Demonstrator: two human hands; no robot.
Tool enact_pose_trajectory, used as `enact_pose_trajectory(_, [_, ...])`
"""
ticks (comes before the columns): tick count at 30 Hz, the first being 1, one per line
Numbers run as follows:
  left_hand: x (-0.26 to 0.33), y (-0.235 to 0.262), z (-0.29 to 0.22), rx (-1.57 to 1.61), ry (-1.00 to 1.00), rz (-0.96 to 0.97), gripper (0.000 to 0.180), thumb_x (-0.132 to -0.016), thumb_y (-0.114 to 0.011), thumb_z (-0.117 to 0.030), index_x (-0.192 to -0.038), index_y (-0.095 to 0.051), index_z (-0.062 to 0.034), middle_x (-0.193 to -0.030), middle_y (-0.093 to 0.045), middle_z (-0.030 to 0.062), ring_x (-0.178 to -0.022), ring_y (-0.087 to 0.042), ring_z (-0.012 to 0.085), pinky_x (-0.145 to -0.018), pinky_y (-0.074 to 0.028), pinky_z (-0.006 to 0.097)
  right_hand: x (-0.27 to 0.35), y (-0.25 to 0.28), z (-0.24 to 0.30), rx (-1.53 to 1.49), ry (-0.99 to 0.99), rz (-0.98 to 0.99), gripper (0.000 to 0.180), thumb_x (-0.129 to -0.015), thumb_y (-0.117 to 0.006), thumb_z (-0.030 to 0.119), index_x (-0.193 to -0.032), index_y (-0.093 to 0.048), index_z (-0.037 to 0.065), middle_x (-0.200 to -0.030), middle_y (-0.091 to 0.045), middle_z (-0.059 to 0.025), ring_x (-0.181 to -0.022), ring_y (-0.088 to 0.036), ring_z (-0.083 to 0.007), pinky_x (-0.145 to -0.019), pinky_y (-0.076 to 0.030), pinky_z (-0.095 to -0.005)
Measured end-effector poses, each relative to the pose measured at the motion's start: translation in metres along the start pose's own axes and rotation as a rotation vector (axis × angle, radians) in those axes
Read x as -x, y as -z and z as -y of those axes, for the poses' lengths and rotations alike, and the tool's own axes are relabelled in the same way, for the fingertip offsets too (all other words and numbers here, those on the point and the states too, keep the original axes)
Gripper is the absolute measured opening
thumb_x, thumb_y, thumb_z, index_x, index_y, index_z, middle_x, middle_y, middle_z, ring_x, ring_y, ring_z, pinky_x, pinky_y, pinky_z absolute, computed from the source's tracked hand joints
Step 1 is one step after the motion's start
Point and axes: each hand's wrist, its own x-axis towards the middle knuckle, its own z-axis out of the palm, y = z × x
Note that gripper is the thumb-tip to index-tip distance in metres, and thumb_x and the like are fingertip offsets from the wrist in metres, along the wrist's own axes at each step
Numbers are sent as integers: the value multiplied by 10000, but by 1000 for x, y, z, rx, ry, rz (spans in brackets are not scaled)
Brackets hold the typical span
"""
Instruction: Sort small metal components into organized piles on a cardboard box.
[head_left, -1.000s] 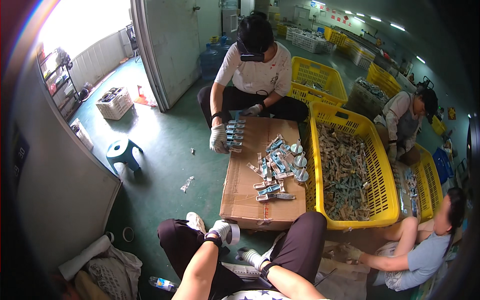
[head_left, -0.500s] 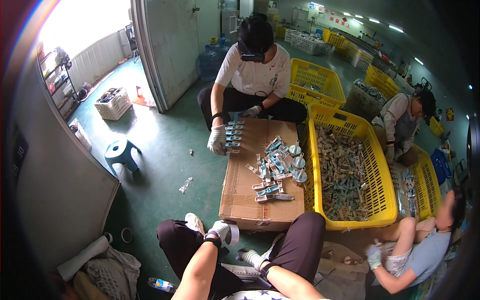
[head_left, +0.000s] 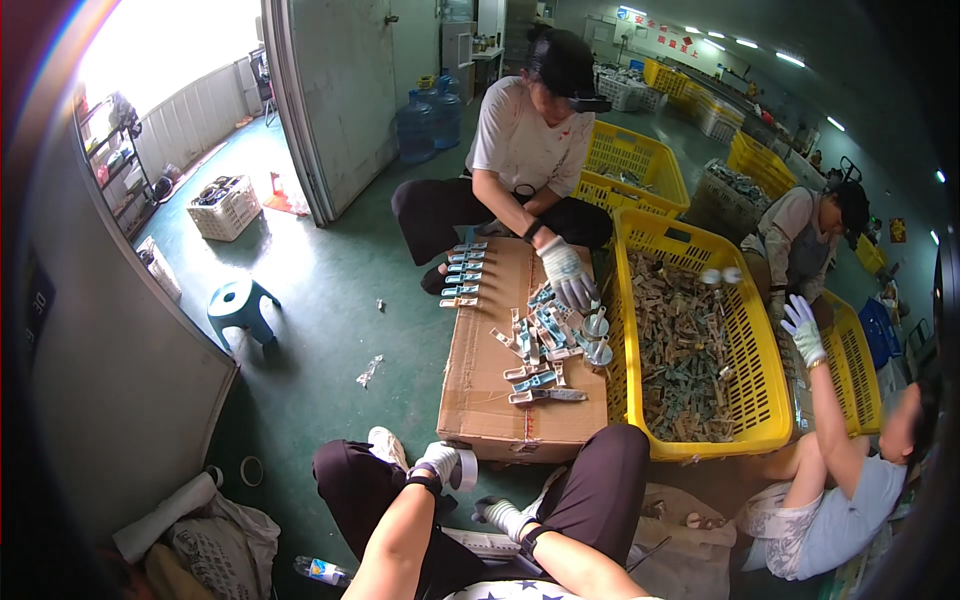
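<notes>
My left hand (head_left: 436, 461), in a striped work glove, is closed around a roll of tape (head_left: 464, 470) beside the box's near left corner. My right hand (head_left: 504, 516), gloved too, rests between my knees with its fingers loosely out and nothing seen in them. Before me is a cardboard box (head_left: 480, 405). A row of plastic clips (head_left: 464, 266) lines its far left edge, and a loose pile of clips (head_left: 545, 335) lies with white round pieces (head_left: 597, 353). A co-worker's gloved hand (head_left: 567, 275) reaches onto the pile's far end.
A yellow crate (head_left: 690, 440) full of clips stands right of the box, with two white round things (head_left: 720, 275) above its contents. At right, another person raises a gloved hand (head_left: 804, 328). A blue stool (head_left: 240, 305), a tape ring (head_left: 252, 470) and a bottle (head_left: 322, 570) are at left.
The co-worker opposite has moved a hand from the clip row to the pile. The person at right has raised an arm. Two white round things now show over the crate. My hands stay still.
</notes>
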Motion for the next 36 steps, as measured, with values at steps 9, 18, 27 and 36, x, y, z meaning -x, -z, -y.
enact_pose_trajectory(9, [-7, -10, 22, 131, -134, -20, 174, -668, -647, -74, -838, -684, -64, -795, -672, 106, -789, -671, 239, -696, -538, 295, -2, 1, 2, 56, 20, 16, 161, -892, -536, 101, -980, -616, -7, -843, -642, -104, -690, -617, -210, -646, -506, -333])
enact_pose_trajectory(18, [-11, -11, 25, -77, -238, 17, 227, -611, -725, -119, -835, -704, -86, -842, -685, 107, -835, -671, 236, -749, -538, 288, -2, -1, -1, 15, 18, 3, 202, -898, -542, 106, -1050, -606, -10, -872, -645, -105, -695, -621, -206, -649, -506, -332])
enact_pose_trajectory(27, [12, 7, -14, 90, -144, -3, 262, -664, -675, -67, -925, -685, -67, -888, -682, 119, -832, -675, 240, -743, -541, 279, -1, 0, 1, -19, -14, 3, 200, -897, -552, 97, -1061, -599, -10, -888, -642, -107, -696, -623, -208, -656, -508, -329])
enact_pose_trajectory(36, [14, 9, -17, -41, -122, 47, 251, -688, -626, 2, -929, -670, -53, -883, -679, 129, -831, -677, 236, -729, -545, 295, -4, 1, -4, -26, 29, 29, 242, -906, -566, 155, -1066, -608, -22, -851, -675, -127, -738, -647, -207, -709, -512, -316])
